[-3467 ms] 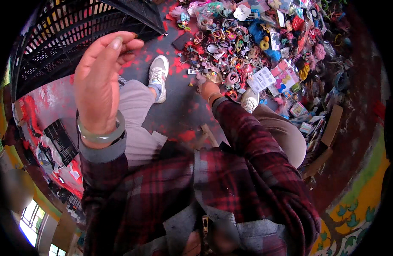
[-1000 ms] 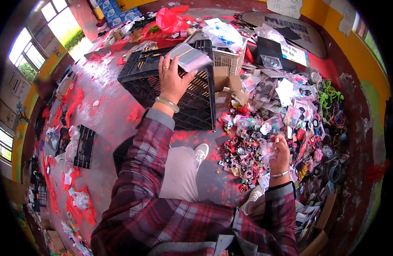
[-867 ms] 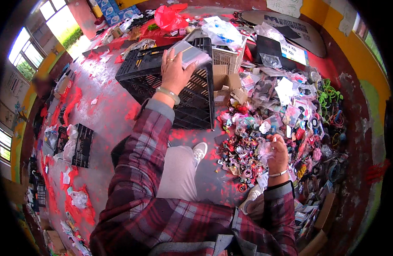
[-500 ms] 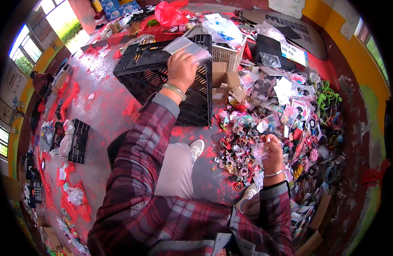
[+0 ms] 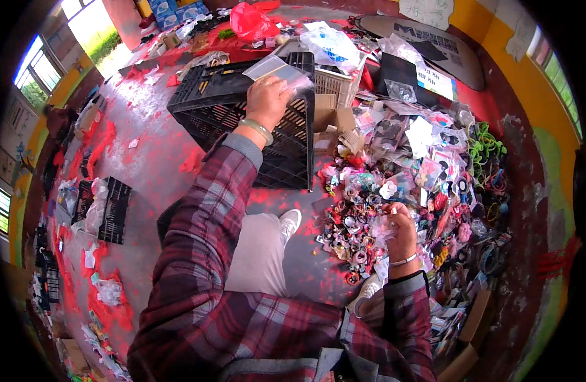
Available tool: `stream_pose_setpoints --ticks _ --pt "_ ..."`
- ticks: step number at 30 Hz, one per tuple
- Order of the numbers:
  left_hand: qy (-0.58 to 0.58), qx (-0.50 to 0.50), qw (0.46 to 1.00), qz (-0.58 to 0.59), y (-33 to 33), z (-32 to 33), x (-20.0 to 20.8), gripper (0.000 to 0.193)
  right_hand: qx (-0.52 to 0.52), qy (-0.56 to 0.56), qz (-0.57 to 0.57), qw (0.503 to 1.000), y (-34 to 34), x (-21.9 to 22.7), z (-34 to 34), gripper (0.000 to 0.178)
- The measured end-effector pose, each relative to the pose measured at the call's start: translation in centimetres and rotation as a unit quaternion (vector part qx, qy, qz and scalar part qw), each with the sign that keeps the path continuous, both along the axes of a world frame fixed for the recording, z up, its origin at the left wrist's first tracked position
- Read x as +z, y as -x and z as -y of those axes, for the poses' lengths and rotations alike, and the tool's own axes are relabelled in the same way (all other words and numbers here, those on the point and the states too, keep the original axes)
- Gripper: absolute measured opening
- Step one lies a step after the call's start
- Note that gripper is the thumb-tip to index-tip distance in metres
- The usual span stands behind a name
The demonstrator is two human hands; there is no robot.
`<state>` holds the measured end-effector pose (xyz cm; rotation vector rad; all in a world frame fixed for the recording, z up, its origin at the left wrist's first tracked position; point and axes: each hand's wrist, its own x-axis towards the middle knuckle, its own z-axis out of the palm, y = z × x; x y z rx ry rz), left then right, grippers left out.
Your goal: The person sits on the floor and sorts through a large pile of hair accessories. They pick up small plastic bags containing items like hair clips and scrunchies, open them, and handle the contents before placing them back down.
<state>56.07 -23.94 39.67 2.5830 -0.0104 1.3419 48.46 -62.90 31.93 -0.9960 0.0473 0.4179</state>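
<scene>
Near the top centre, the left hand (image 5: 267, 100) pinched a flat, glossy clear plastic bag (image 5: 277, 67) over the black lattice-walled plastic crate (image 5: 223, 108). Lower right of centre, the right hand (image 5: 400, 229) had its fingers closed on a crinkled clear wrapper (image 5: 381, 230), above the heap of small colourful trinkets (image 5: 395, 191) on the red-stained floor.

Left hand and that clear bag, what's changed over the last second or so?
The left hand has carried the clear plastic bag further out over the black crate, toward its far edge, still gripping it. The right hand stays down in the pile of small colourful items, holding a small clear packet. The crate and the pile have not moved.
</scene>
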Motion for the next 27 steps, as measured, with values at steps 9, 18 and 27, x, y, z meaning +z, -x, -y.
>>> stream_pose_setpoints --ticks 9,18,27 --pt "0.083 -0.032 0.996 0.03 0.6 1.0 0.7 0.015 0.014 0.018 -0.014 1.0 0.1 -0.6 -0.2 0.013" --pt "0.005 0.018 0.999 0.039 1.5 2.2 3.7 0.016 0.03 0.018 -0.02 0.999 0.2 -0.5 -0.3 0.012" --pt "-0.002 -0.027 0.995 0.1 1.4 3.2 1.1 0.01 0.064 0.041 -0.017 0.997 0.6 0.5 -1.4 0.008"
